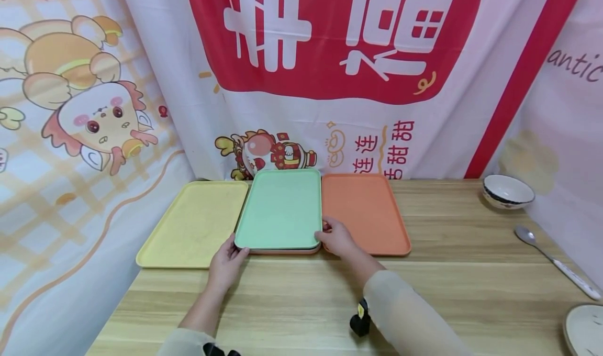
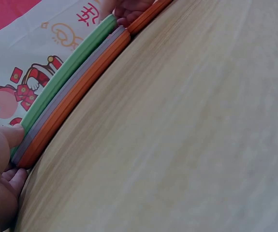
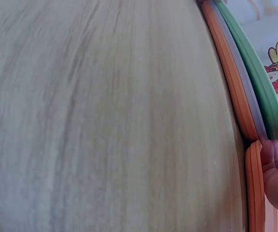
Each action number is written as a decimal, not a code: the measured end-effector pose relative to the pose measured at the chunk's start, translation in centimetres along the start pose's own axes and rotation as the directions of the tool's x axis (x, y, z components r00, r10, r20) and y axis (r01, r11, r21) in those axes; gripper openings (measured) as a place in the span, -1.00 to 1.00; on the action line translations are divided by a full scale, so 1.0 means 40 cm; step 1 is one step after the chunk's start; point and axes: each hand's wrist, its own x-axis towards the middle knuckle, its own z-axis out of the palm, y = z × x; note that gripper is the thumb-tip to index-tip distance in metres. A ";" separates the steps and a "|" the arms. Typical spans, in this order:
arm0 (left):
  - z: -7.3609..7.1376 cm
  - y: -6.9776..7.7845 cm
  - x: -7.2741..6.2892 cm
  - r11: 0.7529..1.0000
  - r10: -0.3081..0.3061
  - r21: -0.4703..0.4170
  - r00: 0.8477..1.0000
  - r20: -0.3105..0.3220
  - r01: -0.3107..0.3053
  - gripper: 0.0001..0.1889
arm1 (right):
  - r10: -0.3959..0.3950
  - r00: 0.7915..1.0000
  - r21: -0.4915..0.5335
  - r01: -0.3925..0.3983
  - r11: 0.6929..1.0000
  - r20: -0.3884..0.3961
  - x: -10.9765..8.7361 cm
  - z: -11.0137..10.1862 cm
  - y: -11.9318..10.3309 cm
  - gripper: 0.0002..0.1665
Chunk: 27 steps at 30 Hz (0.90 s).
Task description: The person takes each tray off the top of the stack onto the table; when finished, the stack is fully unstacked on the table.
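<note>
Light-green rectangular tray [image 1: 280, 209] topped a multicoloured tray stack [image 1: 285, 251] at frame centre, left hand [image 1: 226, 263] gripped the stack's lower-left corner, right hand [image 1: 337, 237] pinched the green tray's right edge

Passing freely over the near tabletop [image 1: 292, 303] between the forearms [image 1: 202, 311], and right of the lone orange tray [image 1: 366, 214] up to the bowl [image 1: 507, 192] and spoon [image 1: 556, 262]. Running into the yellow tray [image 1: 193, 222] left of the green tray [image 1: 280, 209], and hanging cloth [image 1: 438, 131] behind. Probably finding only a slit above the grey tray [image 2: 66, 96].
</note>
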 end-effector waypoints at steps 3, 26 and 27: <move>-0.001 -0.001 0.001 1.000 0.004 -0.006 1.000 -0.003 -0.004 -0.29 | 0.038 0.999 0.077 -0.038 0.996 0.008 -0.004 0.000 -0.009 -0.29; 0.000 -0.005 0.003 1.000 0.018 0.012 1.000 0.001 -0.018 -0.27 | -0.063 0.998 0.454 0.042 0.890 0.030 -0.042 -0.066 -0.076 -0.33; 0.001 -0.007 0.005 1.000 0.022 0.021 1.000 -0.002 -0.022 -0.29 | -0.088 0.995 0.469 0.059 0.881 0.040 -0.048 -0.079 -0.084 -0.34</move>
